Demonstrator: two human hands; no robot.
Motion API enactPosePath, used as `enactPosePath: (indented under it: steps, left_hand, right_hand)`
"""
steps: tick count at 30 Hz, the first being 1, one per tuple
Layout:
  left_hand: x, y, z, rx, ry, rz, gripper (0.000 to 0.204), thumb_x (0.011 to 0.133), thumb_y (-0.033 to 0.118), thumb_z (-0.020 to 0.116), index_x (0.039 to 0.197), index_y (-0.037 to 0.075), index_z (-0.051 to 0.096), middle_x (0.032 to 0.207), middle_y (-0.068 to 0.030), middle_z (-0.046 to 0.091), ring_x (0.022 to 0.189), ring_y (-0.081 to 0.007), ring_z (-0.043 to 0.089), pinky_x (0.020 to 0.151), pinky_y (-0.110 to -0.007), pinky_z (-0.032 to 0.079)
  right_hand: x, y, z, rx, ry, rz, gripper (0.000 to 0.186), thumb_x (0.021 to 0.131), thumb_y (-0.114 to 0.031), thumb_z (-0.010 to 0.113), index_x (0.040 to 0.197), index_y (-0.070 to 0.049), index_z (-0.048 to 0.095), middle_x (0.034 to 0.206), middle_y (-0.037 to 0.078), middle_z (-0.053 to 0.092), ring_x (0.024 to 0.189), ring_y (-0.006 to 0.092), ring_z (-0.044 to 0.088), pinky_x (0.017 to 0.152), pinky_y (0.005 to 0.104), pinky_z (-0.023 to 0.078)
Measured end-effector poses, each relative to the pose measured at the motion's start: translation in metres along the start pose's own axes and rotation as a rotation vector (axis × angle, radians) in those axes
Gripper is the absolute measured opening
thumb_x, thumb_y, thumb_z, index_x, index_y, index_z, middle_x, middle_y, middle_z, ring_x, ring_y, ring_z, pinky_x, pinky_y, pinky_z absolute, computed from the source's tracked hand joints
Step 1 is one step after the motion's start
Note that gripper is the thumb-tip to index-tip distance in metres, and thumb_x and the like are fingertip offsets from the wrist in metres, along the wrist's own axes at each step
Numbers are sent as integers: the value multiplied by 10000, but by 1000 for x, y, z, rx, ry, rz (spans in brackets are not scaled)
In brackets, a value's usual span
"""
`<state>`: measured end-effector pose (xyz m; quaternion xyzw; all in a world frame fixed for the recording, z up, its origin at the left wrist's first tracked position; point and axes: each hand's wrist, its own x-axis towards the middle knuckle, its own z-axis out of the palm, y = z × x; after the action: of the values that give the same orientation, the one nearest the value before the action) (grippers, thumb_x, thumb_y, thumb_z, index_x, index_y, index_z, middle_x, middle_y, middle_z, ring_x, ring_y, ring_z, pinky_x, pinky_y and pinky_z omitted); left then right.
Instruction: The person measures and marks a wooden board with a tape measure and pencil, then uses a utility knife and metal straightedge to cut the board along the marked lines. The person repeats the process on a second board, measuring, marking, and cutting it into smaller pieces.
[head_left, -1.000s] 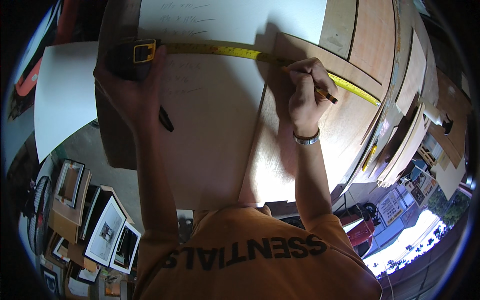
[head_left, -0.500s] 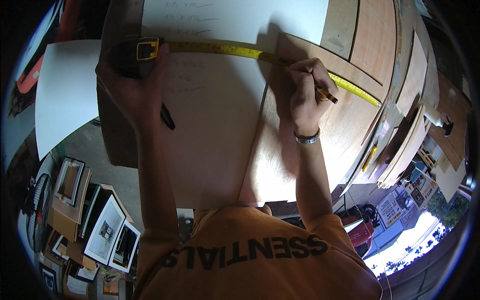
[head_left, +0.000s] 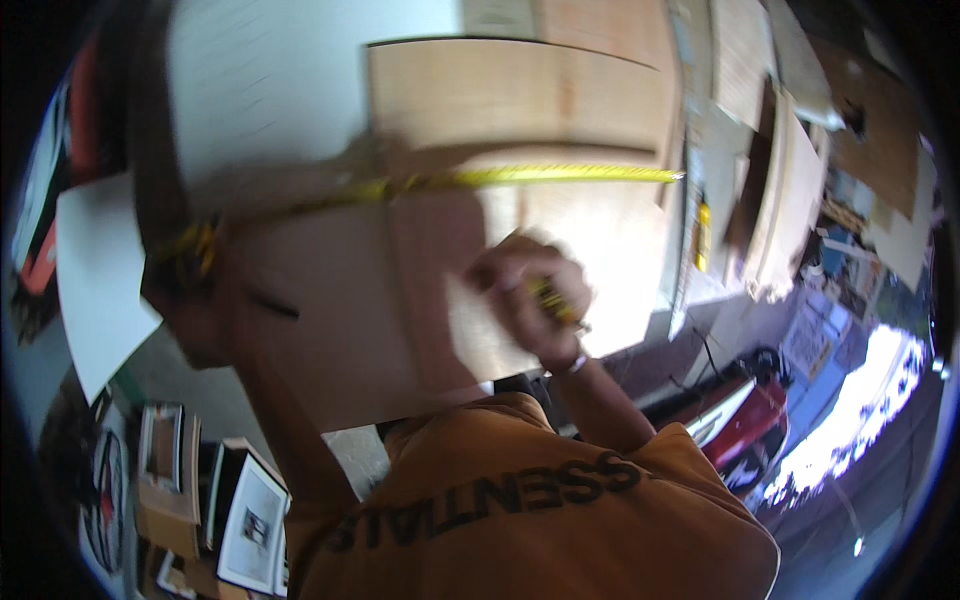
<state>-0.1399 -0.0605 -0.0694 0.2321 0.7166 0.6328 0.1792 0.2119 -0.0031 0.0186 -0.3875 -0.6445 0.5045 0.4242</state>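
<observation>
My left hand [head_left: 205, 315] is closed around a tape measure [head_left: 196, 252] at the left side of the work surface. Its yellow blade [head_left: 560, 174] runs out to the right, over a pale board [head_left: 330, 330] and across light plywood [head_left: 610, 225]. My right hand [head_left: 540, 290], blurred by motion, grips a yellow-and-black pencil [head_left: 552, 302] above the plywood, on my side of the blade and apart from it. Beside my left hand shows a dark pen [head_left: 272, 304]; whether my fingers touch it I cannot tell.
Another plywood panel [head_left: 480, 95] and a white written-on sheet [head_left: 300, 70] lie beyond the blade. A yellow cutter [head_left: 702, 235] rests near the right edge, by stacked wood strips [head_left: 785, 210]. Framed pictures [head_left: 255, 525] stand low at the left; a white sheet [head_left: 100, 270] juts out there.
My right hand has left the tape blade and drawn back toward me, still with the pencil. The view has turned and shifted. My left hand keeps hold of the tape measure.
</observation>
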Motion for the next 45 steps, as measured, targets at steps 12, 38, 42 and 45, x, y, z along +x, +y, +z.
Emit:
enactPosePath:
  steps: [12, 38, 42, 45]
  left_hand:
    - [-123, 18, -93, 842, -37, 363, 708, 718, 251, 952, 1238, 2, 543, 1160, -147, 606, 1056, -264, 616, 914, -395, 535]
    - [-120, 19, -77, 699, -13, 298, 706, 758, 274, 931, 1267, 10, 519, 1200, -132, 580, 1119, -229, 610, 954, -382, 553]
    - [-121, 18, -78, 697, -23, 316, 720, 765, 290, 926, 1282, 11, 510, 1204, -133, 571, 1116, -241, 612, 963, -385, 552]
    - [-121, 18, -78, 708, -25, 328, 729, 766, 295, 925, 1291, 12, 505, 1200, -135, 568, 1120, -249, 611, 964, -394, 552]
  right_hand:
    - [-112, -11, 16, -96, 264, 399, 147, 844, 41, 681, 975, -16, 646, 916, 144, 727, 810, 235, 728, 699, 324, 569]
    - [-78, 20, 68, -261, 79, 68, 118, 773, 48, 551, 785, 46, 668, 697, 55, 609, 593, 95, 510, 559, 245, 389]
    - [-79, 22, 69, -251, 81, 53, 121, 775, 52, 551, 784, 50, 672, 684, 58, 602, 582, 99, 511, 553, 250, 389]
    - [-78, 23, 70, -264, 85, 49, 122, 777, 57, 549, 781, 53, 671, 689, 65, 609, 590, 104, 520, 558, 252, 394]
